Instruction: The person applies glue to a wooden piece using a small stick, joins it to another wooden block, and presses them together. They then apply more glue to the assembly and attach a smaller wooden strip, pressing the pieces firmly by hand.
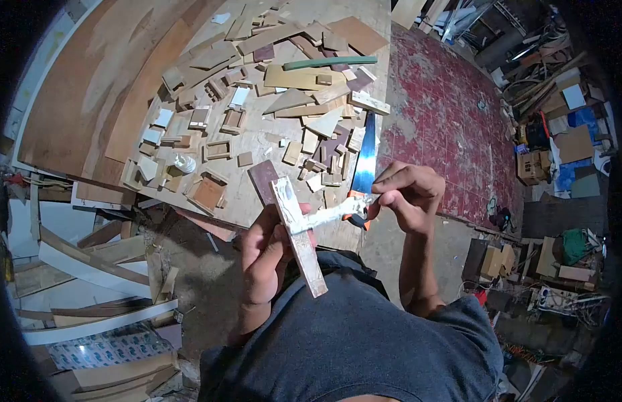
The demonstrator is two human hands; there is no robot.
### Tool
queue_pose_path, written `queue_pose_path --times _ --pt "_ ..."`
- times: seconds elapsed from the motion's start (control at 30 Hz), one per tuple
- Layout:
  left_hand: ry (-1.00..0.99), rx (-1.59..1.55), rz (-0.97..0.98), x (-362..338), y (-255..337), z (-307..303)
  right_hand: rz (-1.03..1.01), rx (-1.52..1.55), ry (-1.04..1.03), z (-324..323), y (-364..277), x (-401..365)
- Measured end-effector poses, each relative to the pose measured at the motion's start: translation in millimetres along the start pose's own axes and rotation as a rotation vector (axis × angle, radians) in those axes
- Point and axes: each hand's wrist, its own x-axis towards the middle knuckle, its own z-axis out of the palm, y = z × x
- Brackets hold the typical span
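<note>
My left hand (pixel 262 251) holds a narrow wooden strip (pixel 305 258) whose upper part is smeared white. A reddish-brown flat piece (pixel 263 181) shows behind the strip's top end. From the strip a whitish, crumpled length (pixel 331 213) stretches across to my right hand (pixel 410 194). The thumb and fingers of that hand are pinched together at its far end. Whether this length is glue, tape or something else cannot be made out. Just behind it lies a handsaw with a bluish blade (pixel 366 157) and an orange and black handle (pixel 357 222), partly covered.
Wood offcuts, small open wooden boxes (pixel 208 191) and a white bottle (pixel 184 163) lie on the workbench (pixel 257 144). A green strip (pixel 329 62) lies farther back. Boards are piled at the lower left. Boxes and cables stand at the right.
</note>
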Motion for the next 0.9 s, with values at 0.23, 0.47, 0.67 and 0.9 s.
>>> queue_pose_path --times 0.23,0.47,0.67,0.9 --pt "-0.049 0.005 0.011 6 2 11 0.048 -0.060 0.140 3 -2 10" --pt "0.003 -0.016 0.019 9 4 11 -0.012 -0.061 0.012 -6 -4 -1" --pt "-0.009 -0.003 0.030 12 -4 11 0.013 -0.053 0.192 7 1 2" --pt "0.059 -0.002 0.016 12 -4 10 -0.062 -0.175 0.019 -6 0 -5"
